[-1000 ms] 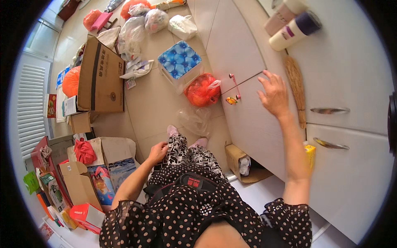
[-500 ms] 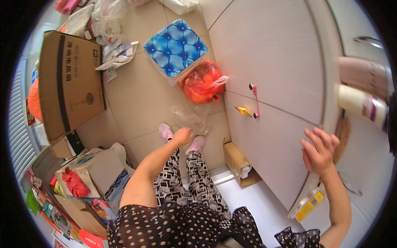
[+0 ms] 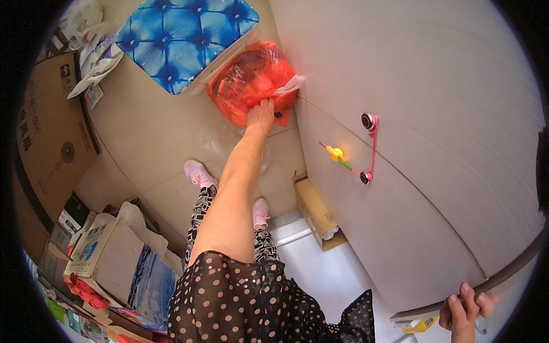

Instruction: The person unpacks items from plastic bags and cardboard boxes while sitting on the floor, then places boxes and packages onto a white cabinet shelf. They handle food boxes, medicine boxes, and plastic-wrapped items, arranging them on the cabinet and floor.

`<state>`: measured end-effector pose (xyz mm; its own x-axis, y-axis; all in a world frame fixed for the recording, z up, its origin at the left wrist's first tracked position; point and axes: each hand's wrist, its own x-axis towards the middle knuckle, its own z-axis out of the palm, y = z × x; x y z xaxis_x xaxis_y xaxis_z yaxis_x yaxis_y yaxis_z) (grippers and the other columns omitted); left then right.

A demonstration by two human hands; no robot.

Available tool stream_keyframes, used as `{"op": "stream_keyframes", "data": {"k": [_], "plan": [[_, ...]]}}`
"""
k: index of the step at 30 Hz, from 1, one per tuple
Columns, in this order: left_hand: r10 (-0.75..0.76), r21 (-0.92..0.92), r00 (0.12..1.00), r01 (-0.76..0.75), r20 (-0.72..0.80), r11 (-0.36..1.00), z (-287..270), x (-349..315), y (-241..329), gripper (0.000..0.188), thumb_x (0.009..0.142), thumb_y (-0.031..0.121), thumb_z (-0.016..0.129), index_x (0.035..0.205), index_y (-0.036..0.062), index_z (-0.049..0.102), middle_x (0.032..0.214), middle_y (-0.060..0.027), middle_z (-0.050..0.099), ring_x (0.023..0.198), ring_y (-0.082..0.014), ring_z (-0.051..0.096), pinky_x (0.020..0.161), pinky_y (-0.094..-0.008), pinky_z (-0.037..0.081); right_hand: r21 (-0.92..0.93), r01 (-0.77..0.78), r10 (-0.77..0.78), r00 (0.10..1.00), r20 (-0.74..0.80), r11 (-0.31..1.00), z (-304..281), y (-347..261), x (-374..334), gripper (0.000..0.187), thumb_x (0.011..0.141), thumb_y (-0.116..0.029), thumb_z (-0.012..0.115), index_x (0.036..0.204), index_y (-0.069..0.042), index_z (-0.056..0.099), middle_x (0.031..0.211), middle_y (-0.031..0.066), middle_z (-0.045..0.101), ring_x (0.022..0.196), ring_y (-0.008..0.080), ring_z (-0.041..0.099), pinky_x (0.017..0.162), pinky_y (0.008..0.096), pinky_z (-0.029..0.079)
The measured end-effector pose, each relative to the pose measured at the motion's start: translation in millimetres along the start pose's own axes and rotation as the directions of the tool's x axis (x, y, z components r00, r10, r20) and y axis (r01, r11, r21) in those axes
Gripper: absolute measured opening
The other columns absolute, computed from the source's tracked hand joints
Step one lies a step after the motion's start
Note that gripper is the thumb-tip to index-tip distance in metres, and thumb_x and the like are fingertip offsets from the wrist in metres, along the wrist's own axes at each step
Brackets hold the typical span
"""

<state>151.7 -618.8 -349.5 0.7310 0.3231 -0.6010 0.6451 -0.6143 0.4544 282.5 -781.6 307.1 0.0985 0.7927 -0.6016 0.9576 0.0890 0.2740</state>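
My left hand (image 3: pixel 261 117) reaches far forward to an orange-red plastic bag (image 3: pixel 246 80) on the floor. Its fingers are bent into the near side of the bag and closed on it; the fingertips are partly hidden. The bag looks full, with a pale knotted top, and what it holds is blurred by the plastic. At the lower right my right hand (image 3: pixel 468 308) is at the edge of a pale cabinet (image 3: pixel 400 240). Its fingers are apart and slightly bent, with nothing held in them.
A blue tufted-pattern stool (image 3: pixel 189 40) stands beside the bag. Two round knobs (image 3: pixel 369 120) joined by a pink band stick out of the cabinet doors. A narrow cardboard box (image 3: pixel 316 211) lies below them. Large cartons (image 3: pixel 57 131) and stacked boxes (image 3: pixel 114 257) line the left.
My left hand has moved forward from above my shoes onto the red bag. My view has leaned closer to the bag and stool. The right hand stays by the cabinet edge.
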Motion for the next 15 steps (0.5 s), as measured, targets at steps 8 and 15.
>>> {"op": "stream_keyframes", "data": {"k": [8,15], "plan": [[0.056,-0.102,0.988,-0.072,-0.147,0.992,-28.7,-69.4,-51.6,0.018,0.085,0.019,0.053,0.098,0.0078,0.058,0.091,-0.0138,0.064,0.079,-0.0349,0.065,0.067,-0.0456,0.053,0.070,0.053,-0.043,0.990,-0.136,0.996,6.8,-3.4,9.8,0.029,0.071,-0.008,0.065,0.098,-0.018,0.056,0.115,0.0060,0.062,0.115,0.0242,0.036,0.084,0.0476,0.027],[0.029,0.010,0.998,-0.029,-0.053,1.000,-70.5,-161.6,-171.5,0.016,0.081,0.017,0.053,0.091,0.0076,0.060,0.091,-0.0158,0.065,0.081,-0.0347,0.064,0.072,-0.0470,0.050,0.057,0.080,-0.061,0.956,-0.288,0.995,15.1,-1.0,20.2,0.016,0.078,-0.021,0.058,0.093,-0.019,0.060,0.106,0.0037,0.066,0.109,0.0215,0.042,0.080,0.0421,0.029]]}}
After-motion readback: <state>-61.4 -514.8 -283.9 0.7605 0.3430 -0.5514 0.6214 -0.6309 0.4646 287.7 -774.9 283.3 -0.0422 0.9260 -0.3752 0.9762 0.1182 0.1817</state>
